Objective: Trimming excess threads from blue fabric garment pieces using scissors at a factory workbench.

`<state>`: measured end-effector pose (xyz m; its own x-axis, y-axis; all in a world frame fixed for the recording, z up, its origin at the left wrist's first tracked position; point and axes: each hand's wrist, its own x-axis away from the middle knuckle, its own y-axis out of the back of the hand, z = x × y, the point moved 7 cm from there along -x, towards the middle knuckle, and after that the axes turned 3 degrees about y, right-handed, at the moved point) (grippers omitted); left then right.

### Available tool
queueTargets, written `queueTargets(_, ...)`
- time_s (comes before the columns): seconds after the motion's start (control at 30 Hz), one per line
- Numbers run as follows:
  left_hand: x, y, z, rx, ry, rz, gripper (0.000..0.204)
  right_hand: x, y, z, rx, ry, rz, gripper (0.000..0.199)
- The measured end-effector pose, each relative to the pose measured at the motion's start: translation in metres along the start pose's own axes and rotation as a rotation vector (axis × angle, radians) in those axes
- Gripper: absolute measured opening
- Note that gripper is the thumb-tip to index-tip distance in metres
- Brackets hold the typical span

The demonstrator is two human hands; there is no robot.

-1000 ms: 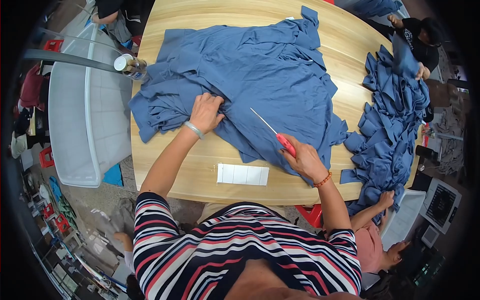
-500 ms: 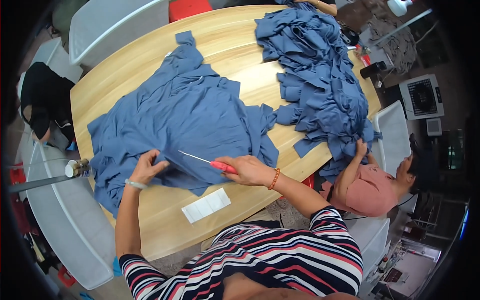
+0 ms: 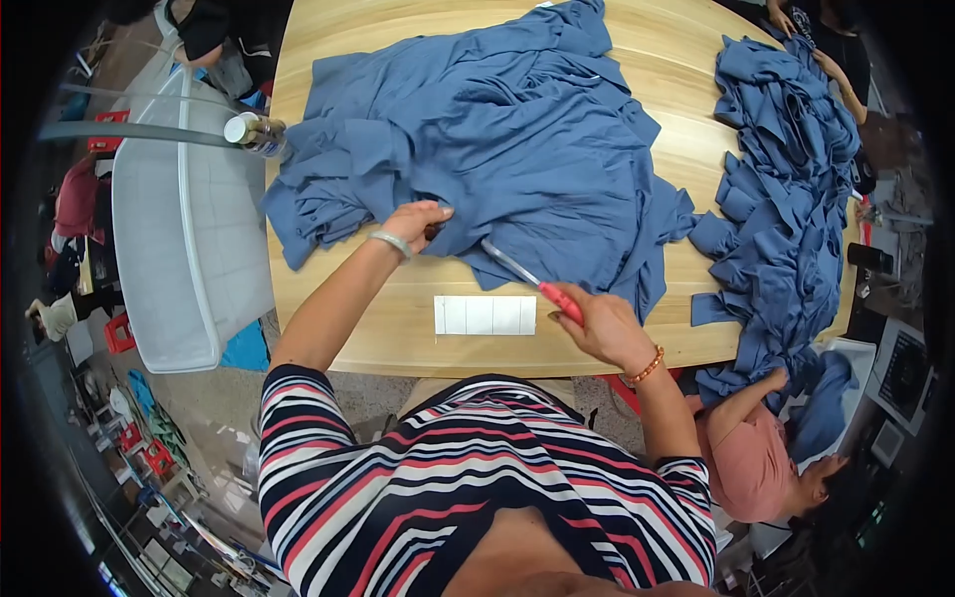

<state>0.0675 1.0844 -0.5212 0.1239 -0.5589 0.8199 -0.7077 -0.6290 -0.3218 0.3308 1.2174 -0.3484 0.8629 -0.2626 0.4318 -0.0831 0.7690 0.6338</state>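
Blue garments lie in a loose, wrinkled heap across the table in front of me. At its near edge my left hand is closed on a fold of the blue fabric, its fingertips partly hidden. My right hand grips a red-handled tool with a slim metal shaft. The shaft points up and left, its tip at the near edge of the cloth, a short way right of my left hand. What kind of tool it is I cannot make out.
A white paper strip lies between my arms on the wooden table. More blue garments are piled at the right, handled by two other people. A grey-white bin stands left, and a small jar is by the table's left edge.
The view has shifted and turned. My left hand has closed on the cloth, and the tool's tip has come down near the heap's front edge.
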Motion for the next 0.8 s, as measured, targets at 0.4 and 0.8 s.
queueTargets(0.4, 0.009, 0.008, -0.002, 0.123, -0.089, -0.020, 0.017, -0.020, -0.024, 0.053, 0.081, 0.135, -0.008, 0.035)
queueTargets(0.8, 0.079, 0.018, -0.036, -1.806, -0.735, -0.343, 0.026, -0.006, -0.030, 0.036, 0.074, 0.024, -0.105, 0.039)
